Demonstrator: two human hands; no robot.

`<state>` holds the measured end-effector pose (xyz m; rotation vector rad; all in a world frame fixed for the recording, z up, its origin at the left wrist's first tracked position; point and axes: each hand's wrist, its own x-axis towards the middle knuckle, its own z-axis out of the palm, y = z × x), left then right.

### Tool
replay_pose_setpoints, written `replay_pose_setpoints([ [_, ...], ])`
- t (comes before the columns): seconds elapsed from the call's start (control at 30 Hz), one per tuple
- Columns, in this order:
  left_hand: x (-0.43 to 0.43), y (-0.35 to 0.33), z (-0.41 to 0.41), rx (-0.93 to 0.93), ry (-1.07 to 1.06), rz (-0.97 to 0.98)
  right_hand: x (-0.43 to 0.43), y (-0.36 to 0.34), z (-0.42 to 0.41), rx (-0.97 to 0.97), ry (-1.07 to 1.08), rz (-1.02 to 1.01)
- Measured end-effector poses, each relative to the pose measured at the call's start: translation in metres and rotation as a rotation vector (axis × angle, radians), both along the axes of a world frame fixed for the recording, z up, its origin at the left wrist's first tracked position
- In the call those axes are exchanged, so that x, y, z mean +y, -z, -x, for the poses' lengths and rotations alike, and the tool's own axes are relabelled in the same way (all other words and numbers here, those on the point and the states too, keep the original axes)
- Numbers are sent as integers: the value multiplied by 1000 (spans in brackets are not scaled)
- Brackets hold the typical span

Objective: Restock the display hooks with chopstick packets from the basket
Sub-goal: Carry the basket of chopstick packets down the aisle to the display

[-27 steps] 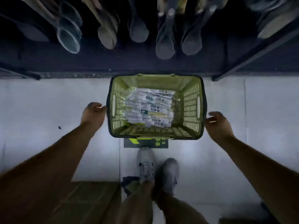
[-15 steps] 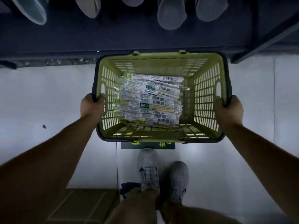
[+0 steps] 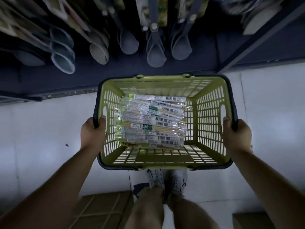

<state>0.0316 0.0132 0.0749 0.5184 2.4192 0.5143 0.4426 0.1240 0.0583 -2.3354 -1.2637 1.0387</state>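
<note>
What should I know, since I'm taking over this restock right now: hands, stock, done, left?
Hands: left hand grips the left rim of the basket, right hand the right rim.
The basket is held above the floor, before a rack of hanging utensils.
The chopstick packets lie piled inside, toward its left side.
Done: no packet taken out yet.
Left: all the hanging; chopstick hooks are not in view.

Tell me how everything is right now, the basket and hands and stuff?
Basket: held by both sides, open top.
Chopstick packets: piled flat inside, toward the left.
Left hand: gripping the left rim.
Right hand: gripping the right rim.
Hanging spoons: on the display, bowls down.
</note>
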Motion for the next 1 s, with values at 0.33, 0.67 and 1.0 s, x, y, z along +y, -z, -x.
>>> replay_pose_setpoints([
  [0.33,39,-241,-32,12,213,-78,-44,-250,-51,60,235,8],
  [0.67,114,-366,-128,9,567,-157,-103,-385,-128,134,570,-107],
  [1.0,204,-387,-292,-46,850,-179,-123,-411,-247,63,800,-213],
])
